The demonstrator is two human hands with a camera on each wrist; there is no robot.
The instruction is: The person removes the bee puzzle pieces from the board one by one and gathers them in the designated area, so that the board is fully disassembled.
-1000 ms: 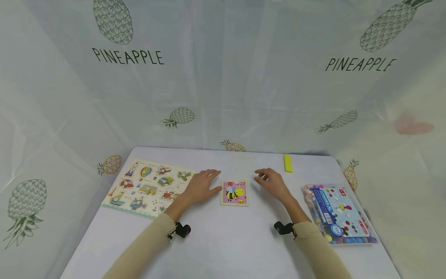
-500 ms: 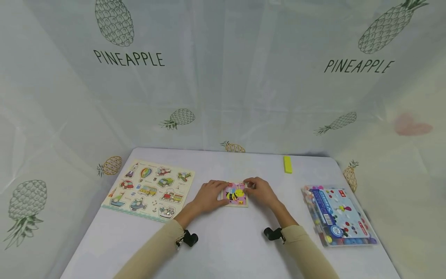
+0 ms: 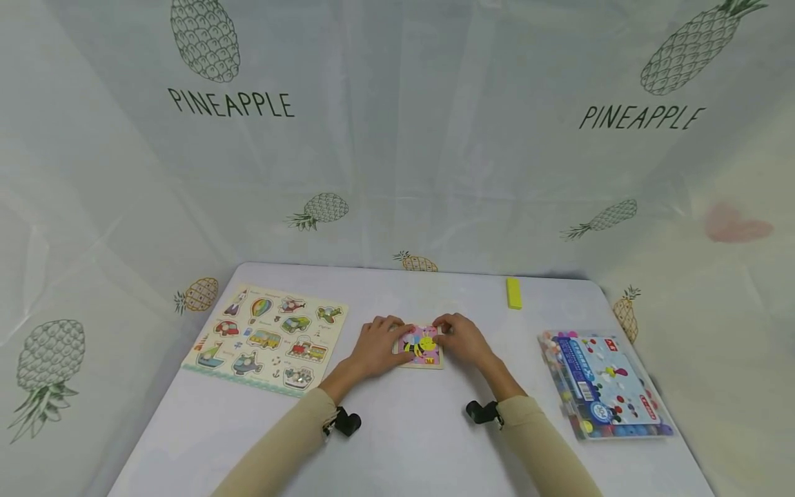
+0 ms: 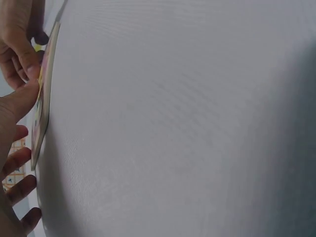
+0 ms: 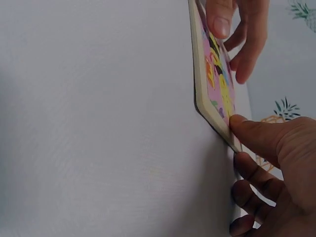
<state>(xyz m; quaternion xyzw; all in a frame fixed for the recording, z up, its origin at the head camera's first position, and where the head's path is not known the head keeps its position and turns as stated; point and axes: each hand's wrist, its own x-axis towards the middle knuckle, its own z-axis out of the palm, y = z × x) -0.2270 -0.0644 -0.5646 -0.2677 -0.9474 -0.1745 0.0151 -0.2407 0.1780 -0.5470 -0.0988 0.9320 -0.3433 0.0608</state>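
A small square wooden jigsaw puzzle [image 3: 424, 351] with a pink bee picture and a pale wooden frame lies near the middle of the table. My left hand [image 3: 376, 348] holds it from the left, thumb over the picture and fingers at the far left edge. From the right, my right hand [image 3: 464, 339] grips the frame's edge, its thumb on the picture and its other fingers curled beside the frame. The right wrist view shows the puzzle [image 5: 217, 74] low along the tabletop, with the right thumb [image 5: 256, 136] on its corner.
To the left lies a big puzzle board [image 3: 267, 338] with vehicle pictures. A yellow block [image 3: 513, 293] lies at the back right. At the right stands a clear plastic case [image 3: 605, 383] of colourful beads. A pineapple-print curtain [image 3: 422, 152] surrounds the white table [image 3: 410, 442].
Both hands have come inward from either side of the bee puzzle and taken hold of it. In the last half second they have barely moved.
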